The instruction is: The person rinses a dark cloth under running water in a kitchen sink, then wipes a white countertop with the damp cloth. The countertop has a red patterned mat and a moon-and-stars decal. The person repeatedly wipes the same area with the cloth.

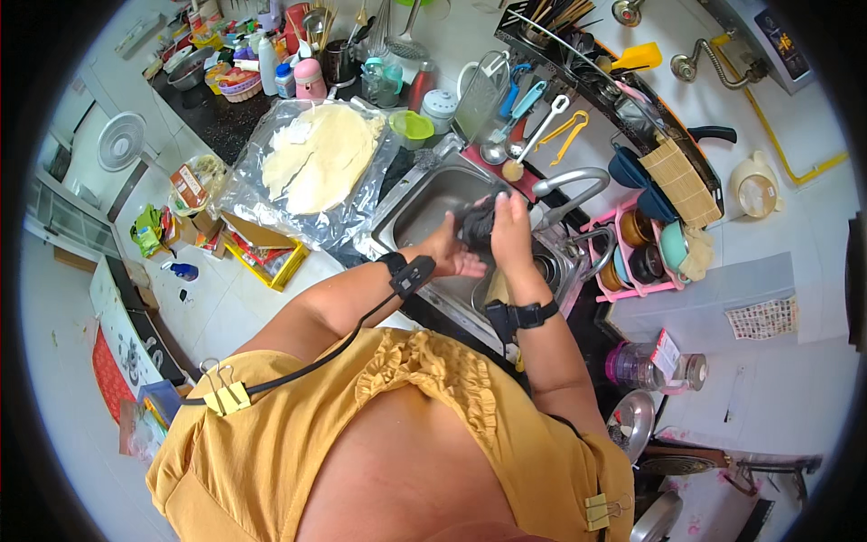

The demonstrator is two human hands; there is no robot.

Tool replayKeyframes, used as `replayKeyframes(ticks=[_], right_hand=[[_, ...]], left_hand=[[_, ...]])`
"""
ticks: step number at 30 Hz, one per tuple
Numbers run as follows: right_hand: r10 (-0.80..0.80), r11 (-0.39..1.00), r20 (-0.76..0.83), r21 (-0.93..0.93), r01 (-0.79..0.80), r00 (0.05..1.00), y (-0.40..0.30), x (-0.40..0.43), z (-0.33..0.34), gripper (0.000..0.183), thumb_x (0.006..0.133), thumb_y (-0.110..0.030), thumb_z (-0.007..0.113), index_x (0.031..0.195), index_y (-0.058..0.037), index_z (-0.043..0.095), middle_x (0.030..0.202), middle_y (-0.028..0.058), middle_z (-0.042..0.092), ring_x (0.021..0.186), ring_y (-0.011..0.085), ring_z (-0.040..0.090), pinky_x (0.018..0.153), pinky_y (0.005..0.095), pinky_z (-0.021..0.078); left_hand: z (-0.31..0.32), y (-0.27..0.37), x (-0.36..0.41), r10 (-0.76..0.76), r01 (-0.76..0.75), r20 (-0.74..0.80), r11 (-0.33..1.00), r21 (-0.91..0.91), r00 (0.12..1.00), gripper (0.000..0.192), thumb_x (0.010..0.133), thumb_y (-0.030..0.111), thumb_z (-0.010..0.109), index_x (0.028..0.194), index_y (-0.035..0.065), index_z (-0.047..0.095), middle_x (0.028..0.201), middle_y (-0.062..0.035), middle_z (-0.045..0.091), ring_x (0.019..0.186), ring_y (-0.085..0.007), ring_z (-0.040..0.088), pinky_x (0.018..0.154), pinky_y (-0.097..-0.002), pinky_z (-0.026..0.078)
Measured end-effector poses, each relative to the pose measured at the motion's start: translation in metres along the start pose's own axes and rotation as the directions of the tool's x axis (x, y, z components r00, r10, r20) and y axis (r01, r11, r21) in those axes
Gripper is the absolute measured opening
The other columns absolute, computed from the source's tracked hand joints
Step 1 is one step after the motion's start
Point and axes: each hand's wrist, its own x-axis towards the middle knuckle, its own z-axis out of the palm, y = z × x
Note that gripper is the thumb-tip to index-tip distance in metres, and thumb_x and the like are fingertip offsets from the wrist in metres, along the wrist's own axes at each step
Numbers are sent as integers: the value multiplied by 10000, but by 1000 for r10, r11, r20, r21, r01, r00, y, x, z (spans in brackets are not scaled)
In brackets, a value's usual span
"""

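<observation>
A dark, crumpled cloth-like thing (477,220), blurred, is between my two hands above the double-bowl steel sink (423,196). My left hand (452,249) supports it from the left, thumb up and fingers partly spread. From the right, my right hand (511,227) presses against it, fingers pointing up. Just right of that hand, the curved faucet (576,177) reaches over the sink; whether water runs cannot be seen. In the nearer bowl, below my right hand, lies a pale, long object (499,288), partly covered by my wrist.
Left of the sink, a rolled-out sheet of dough (332,159) lies on clear plastic film (237,196). Behind stand a green-lidded container (411,127) and a pink bottle (310,78). Utensils such as yellow tongs (565,135) hang along the wall. At right is a pink dish rack (626,271) with bowls.
</observation>
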Motion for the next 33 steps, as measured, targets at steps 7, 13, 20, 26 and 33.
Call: replayKeyframes(ticks=[7, 13, 20, 26, 33], right_hand=[[222, 942, 57, 246, -229, 973, 16, -27, -21, 368, 1071, -341, 411, 1119, -7, 557, 1044, 103, 634, 906, 192, 581, 872, 351, 473], [624, 93, 612, 560, -823, 486, 78, -36, -5, 861, 929, -745, 415, 1476, -80, 397, 1336, 183, 588, 1261, 333, 545, 1090, 501, 402], [471, 346, 370, 758, -553, 801, 103, -21, 18, 563, 991, -568, 500, 1225, -75, 637, 1190, 122, 685, 1063, 268, 658, 958, 417, 513], [493, 573, 58, 729, -374, 868, 73, 29, 14, 373, 978, -419, 624, 1094, -64, 640, 943, 72, 635, 847, 200, 625, 783, 335, 516], [-404, 890, -248, -331, 315, 881, 31, 8, 52, 118, 919, -116, 607, 905, 0, 630, 1175, 215, 562, 1120, 388, 542, 1010, 448, 418]], left_hand=[[-1, 8, 9, 393, -329, -253, 908, 260, 884, 133, 949, 151, 529, 963, 60, 625, 919, -108, 668, 768, -229, 660, 586, -370, 506], [34, 2, -14, 430, -453, -219, 889, -64, 876, 276, 1023, 271, 443, 1030, 38, 591, 995, -133, 666, 936, -310, 657, 885, -490, 534], [46, -16, -41, 424, -406, -213, 905, 127, 880, 339, 1013, 390, 435, 1099, 107, 601, 1096, -82, 668, 1008, -259, 644, 919, -501, 488], [29, 9, -64, 166, -147, -94, 972, 186, 982, 344, 978, 417, 497, 1133, 126, 595, 1056, -48, 662, 943, -241, 647, 777, -427, 529], [38, 20, -63, 143, -165, 142, 974, 157, 980, 763, 934, 722, 429, 1193, 18, 567, 1167, -167, 652, 1057, -308, 656, 940, -474, 521]])
